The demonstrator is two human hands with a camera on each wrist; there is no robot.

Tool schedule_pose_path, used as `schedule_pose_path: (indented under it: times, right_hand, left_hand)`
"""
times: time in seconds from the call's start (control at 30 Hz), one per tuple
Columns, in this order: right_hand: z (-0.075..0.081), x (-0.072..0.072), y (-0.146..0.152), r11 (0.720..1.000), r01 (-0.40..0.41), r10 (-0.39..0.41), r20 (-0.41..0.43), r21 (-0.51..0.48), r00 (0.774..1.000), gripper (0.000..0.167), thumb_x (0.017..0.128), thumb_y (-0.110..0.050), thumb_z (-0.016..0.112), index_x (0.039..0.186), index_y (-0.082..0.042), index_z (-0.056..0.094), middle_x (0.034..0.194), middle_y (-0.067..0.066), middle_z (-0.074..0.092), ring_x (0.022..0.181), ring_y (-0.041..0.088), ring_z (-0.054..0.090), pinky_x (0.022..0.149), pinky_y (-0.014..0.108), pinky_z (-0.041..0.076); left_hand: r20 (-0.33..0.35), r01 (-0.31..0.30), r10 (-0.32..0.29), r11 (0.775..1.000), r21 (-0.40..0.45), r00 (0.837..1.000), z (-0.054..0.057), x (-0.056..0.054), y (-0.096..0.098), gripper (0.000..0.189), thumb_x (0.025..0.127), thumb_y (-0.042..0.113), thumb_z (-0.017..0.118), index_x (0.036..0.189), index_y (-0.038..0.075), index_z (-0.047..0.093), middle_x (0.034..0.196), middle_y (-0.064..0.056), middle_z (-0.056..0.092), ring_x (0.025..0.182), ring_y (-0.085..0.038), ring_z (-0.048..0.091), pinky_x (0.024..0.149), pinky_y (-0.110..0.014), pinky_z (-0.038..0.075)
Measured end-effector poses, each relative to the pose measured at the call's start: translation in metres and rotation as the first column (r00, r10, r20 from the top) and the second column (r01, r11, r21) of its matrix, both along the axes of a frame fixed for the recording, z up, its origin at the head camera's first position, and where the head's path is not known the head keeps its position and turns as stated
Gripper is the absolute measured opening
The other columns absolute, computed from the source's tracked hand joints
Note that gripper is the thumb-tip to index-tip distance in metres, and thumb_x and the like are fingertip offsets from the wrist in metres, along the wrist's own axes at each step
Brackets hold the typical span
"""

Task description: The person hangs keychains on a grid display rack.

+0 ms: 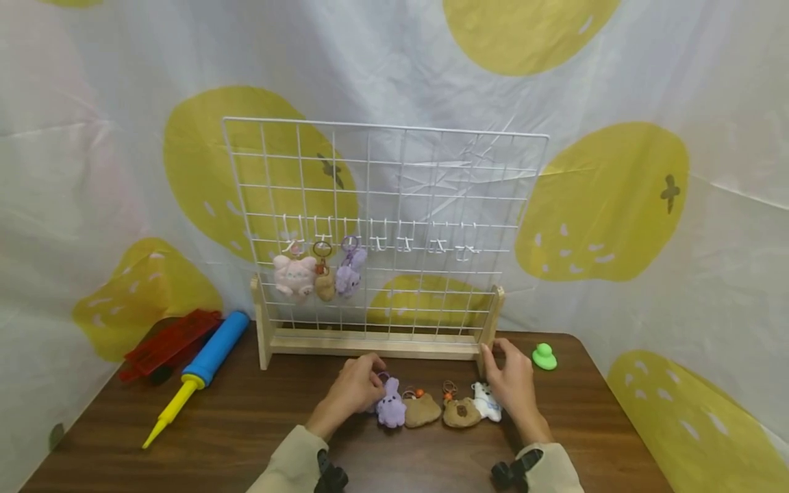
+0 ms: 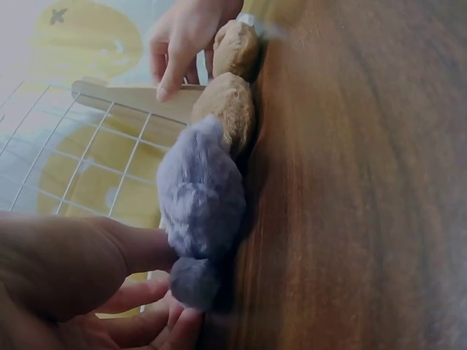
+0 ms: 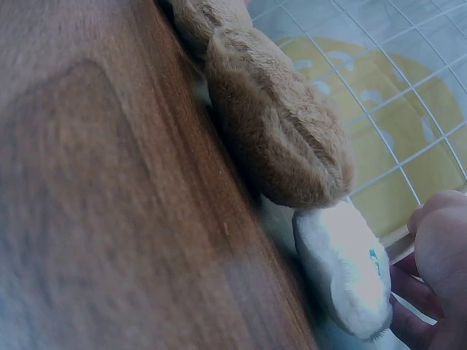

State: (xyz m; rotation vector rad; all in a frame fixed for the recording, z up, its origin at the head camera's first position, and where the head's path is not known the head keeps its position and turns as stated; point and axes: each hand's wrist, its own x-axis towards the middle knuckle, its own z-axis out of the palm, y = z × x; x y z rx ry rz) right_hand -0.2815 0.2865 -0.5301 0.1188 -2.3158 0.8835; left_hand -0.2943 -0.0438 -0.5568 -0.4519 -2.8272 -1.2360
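On the table, a row of plush keychains lies between the two hands. My left hand point(image 1: 356, 385) is at the row's left end beside a purple bunny keychain point(image 1: 392, 405). In the left wrist view, its thumb reaches behind the bunny point(image 2: 201, 189), with the other fingers loosely spread near a small dark fluffy ball point(image 2: 194, 283). Two brown plush keychains, one face down point(image 1: 422, 411) and one with a dark nose point(image 1: 462, 413), lie in the middle. At the right end, my right hand point(image 1: 513, 378) has relaxed fingers beside a white bear keychain point(image 1: 487, 402). Whether they touch it is unclear.
Behind the row stands a white wire grid rack point(image 1: 401, 164) on a wooden base point(image 1: 376, 344). Pink point(image 1: 294, 276), brown point(image 1: 324, 284) and purple point(image 1: 348, 277) keychains hang on its left hooks. A blue-yellow pump point(image 1: 212, 352), red object point(image 1: 172, 342) and green object point(image 1: 544, 357) lie around it.
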Motion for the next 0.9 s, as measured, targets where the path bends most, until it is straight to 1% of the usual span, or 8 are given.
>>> schedule_pose_path:
  times: [0.07,0.17,0.27,0.37,0.5,0.6,0.73,0.9]
  right_hand:
    - [-0.001,0.000,0.000,1.000,0.002,-0.002,-0.002,0.002,1.000,0.018,0.102,-0.016,0.076,0.105,0.002,0.075,0.099,0.023,0.080,0.097,0.042,0.077,0.086,0.060,0.061]
    - [-0.001,-0.001,0.001,1.000,0.002,-0.002,-0.005,0.002,1.000,0.018,0.102,-0.016,0.077,0.104,0.002,0.075,0.100,0.023,0.080,0.097,0.042,0.077,0.086,0.060,0.061]
    - [-0.001,-0.002,0.001,1.000,0.002,-0.002,-0.003,0.000,1.000,0.017,0.102,-0.016,0.077,0.104,0.001,0.075,0.100,0.022,0.080,0.097,0.042,0.078,0.086,0.060,0.061]
    - [-0.001,-0.001,0.000,1.000,0.004,-0.004,0.003,-0.001,1.000,0.018,0.102,-0.016,0.076,0.105,0.001,0.075,0.100,0.022,0.080,0.097,0.042,0.078,0.086,0.060,0.061]
    - [-0.001,-0.001,0.000,1.000,0.004,-0.004,0.011,-0.001,1.000,0.018,0.102,-0.016,0.076,0.106,0.002,0.074,0.100,0.023,0.080,0.096,0.041,0.078,0.086,0.060,0.061]
    - [-0.001,0.000,0.000,1.000,0.006,-0.006,0.017,-0.004,1.000,0.019,0.102,-0.016,0.076,0.106,0.002,0.074,0.100,0.023,0.080,0.096,0.041,0.078,0.086,0.060,0.061]
    - [-0.002,0.000,0.001,1.000,0.006,-0.005,0.024,-0.006,1.000,0.019,0.103,-0.016,0.075,0.107,0.002,0.074,0.101,0.022,0.080,0.096,0.041,0.078,0.086,0.060,0.061]
    - [-0.001,0.000,0.000,1.000,0.004,-0.004,0.024,-0.003,1.000,0.018,0.103,-0.016,0.076,0.107,0.002,0.074,0.101,0.022,0.080,0.097,0.041,0.077,0.086,0.060,0.061]
  left_hand:
    - [-0.039,0.012,-0.012,1.000,0.016,0.999,0.001,0.003,0.000,0.041,0.077,0.004,0.079,0.117,0.011,0.073,0.076,0.009,0.072,0.068,-0.007,0.065,0.060,-0.027,0.053]
    - [-0.134,0.031,-0.021,0.996,0.079,0.991,0.012,0.012,0.000,0.037,0.078,0.001,0.077,0.114,0.006,0.072,0.076,0.005,0.072,0.069,-0.009,0.064,0.061,-0.029,0.053]
    - [-0.266,0.054,-0.015,0.989,0.140,0.964,0.015,0.013,0.000,0.030,0.079,-0.001,0.072,0.109,0.004,0.072,0.075,0.004,0.071,0.067,-0.008,0.062,0.060,-0.028,0.051]
    - [-0.312,0.071,0.000,0.974,0.216,0.950,0.026,0.017,0.001,0.024,0.080,-0.004,0.070,0.103,0.002,0.072,0.076,-0.001,0.071,0.067,-0.006,0.064,0.060,-0.026,0.056]
    - [-0.253,0.061,0.007,0.963,0.262,0.967,0.041,0.025,0.002,0.020,0.081,-0.009,0.070,0.098,0.000,0.075,0.083,-0.009,0.075,0.075,-0.012,0.071,0.071,-0.028,0.064]
    - [-0.208,0.046,0.009,0.965,0.258,0.978,0.043,0.026,0.002,0.025,0.078,-0.015,0.069,0.098,-0.002,0.075,0.093,-0.015,0.075,0.083,-0.019,0.076,0.077,-0.029,0.066]
    - [-0.139,0.029,0.013,0.954,0.297,0.990,0.046,0.027,0.001,0.031,0.078,-0.019,0.070,0.105,-0.006,0.074,0.106,-0.023,0.072,0.088,-0.029,0.080,0.077,-0.027,0.066]
    - [-0.059,0.002,0.019,0.941,0.340,0.998,0.047,0.028,-0.003,0.035,0.080,-0.017,0.076,0.114,-0.006,0.073,0.105,-0.023,0.080,0.091,-0.032,0.082,0.075,-0.027,0.066]
